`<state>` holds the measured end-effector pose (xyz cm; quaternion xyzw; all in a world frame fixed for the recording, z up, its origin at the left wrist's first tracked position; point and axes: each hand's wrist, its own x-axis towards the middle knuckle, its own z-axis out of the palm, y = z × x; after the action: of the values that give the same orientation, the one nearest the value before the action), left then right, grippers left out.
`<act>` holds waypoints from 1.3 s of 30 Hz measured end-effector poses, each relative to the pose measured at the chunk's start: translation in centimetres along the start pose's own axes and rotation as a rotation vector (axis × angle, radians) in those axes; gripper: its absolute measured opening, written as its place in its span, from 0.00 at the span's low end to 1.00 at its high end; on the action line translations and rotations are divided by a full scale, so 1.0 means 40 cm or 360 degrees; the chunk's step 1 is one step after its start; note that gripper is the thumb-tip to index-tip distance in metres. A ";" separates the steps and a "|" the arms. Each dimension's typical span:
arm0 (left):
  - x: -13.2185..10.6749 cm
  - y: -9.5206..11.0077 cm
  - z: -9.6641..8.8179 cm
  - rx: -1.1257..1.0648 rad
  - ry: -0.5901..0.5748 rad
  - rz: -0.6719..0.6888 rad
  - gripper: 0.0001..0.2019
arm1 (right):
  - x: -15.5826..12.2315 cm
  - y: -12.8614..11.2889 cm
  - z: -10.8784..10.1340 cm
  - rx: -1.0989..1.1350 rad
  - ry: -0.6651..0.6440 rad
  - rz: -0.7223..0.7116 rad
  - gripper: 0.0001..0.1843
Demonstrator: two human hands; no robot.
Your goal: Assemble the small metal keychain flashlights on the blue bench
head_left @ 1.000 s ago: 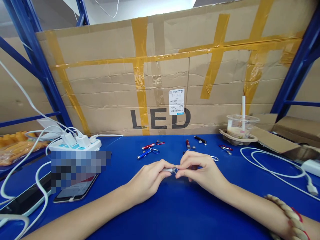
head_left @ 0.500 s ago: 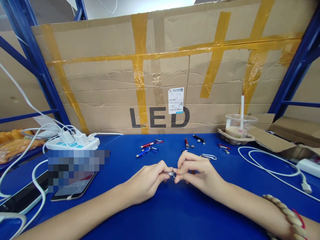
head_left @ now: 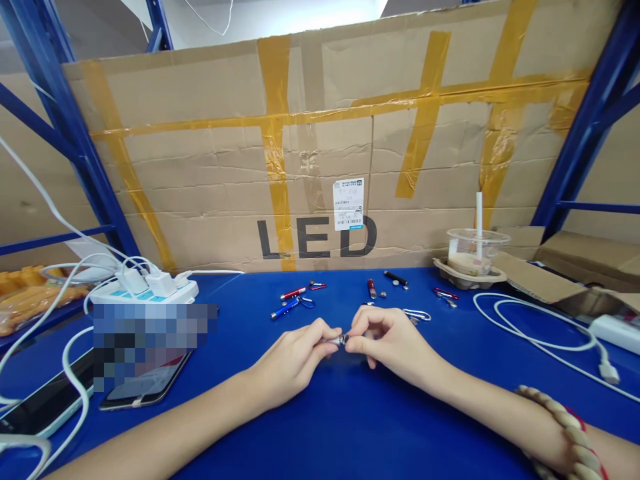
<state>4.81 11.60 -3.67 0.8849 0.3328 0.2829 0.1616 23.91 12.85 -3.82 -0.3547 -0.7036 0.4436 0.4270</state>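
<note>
While both hands are held close together over the near-ctr of the blue tabletop (head_left: 320,427), a small silver tube (head_left: 336,341) is kept roughly level btwn them. Tube pinched btwn thumb & fingers of L hand (head_left: 300,360). R hand (head_left: 395,343) set at tube's R end, where a dark opening is seen; its thumb & fingertips drawn in narrow, but whether anything is gripped there cannot be told, view too small. Beaded bracelet (head_left: 575,437) worn on R forearm.

Beyond hands, loose small parts are spread in a rough row. L of ctr: red mini torch (head_left: 293,293) w/ red clip (head_left: 317,286) nr its R end; blue mini torch (head_left: 284,309) laid just in front, blue clip (head_left: 308,303) by its R end. Past R hand: short red tube (head_left: 371,288), silver button-like piece (head_left: 383,294) just beside; black tube (head_left: 393,275) farther back; silver carabiner (head_left: 419,315) nearer; 2nd red clip (head_left: 446,293) off to R.

Far R: lidded drink cup (head_left: 473,261) w/ white straw (head_left: 479,217), seated in pulp tray (head_left: 493,277); white cable (head_left: 540,341) looped in front. Far L: white power strip (head_left: 187,291) w/ chargers plugged in; two phones (head_left: 150,390) laid nearer, partly masked by pixelation. Rear closed off by taped cardboard sheet (head_left: 225,193), "LED" printed on it, shipping label (head_left: 349,203) stuck above the lettering and partly over the "D".
</note>
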 end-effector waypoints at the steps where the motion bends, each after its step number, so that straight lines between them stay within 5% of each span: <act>1: 0.000 -0.003 0.001 0.0005 0.0010 -0.0003 0.06 | 0.001 -0.001 0.000 0.0028 -0.0011 0.0004 0.17; 10: 0.002 -0.006 0.004 0.0067 0.0061 0.0043 0.07 | -0.004 0.010 0.000 -0.0039 -0.0018 -0.0075 0.19; 19: 0.000 -0.014 0.001 0.0201 0.0059 0.0385 0.12 | -0.008 -0.005 0.003 0.0054 -0.0186 0.0208 0.20; 26: 0.004 -0.003 0.001 0.0070 0.0113 0.0182 0.12 | 0.003 0.004 -0.005 -0.0074 -0.0103 0.0253 0.18; 32: 0.007 0.007 0.000 0.0035 0.0119 0.0025 0.10 | 0.008 0.007 -0.019 -0.0363 0.0190 -0.0267 0.17; 39: 0.012 0.005 -0.001 -0.0067 0.0107 -0.0056 0.12 | -0.004 -0.005 -0.015 -0.0629 0.0161 -0.0723 0.10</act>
<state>5.16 11.78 -3.36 0.8654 0.3476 0.3164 0.1738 24.49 12.84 -3.54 -0.2861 -0.8154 0.1730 0.4726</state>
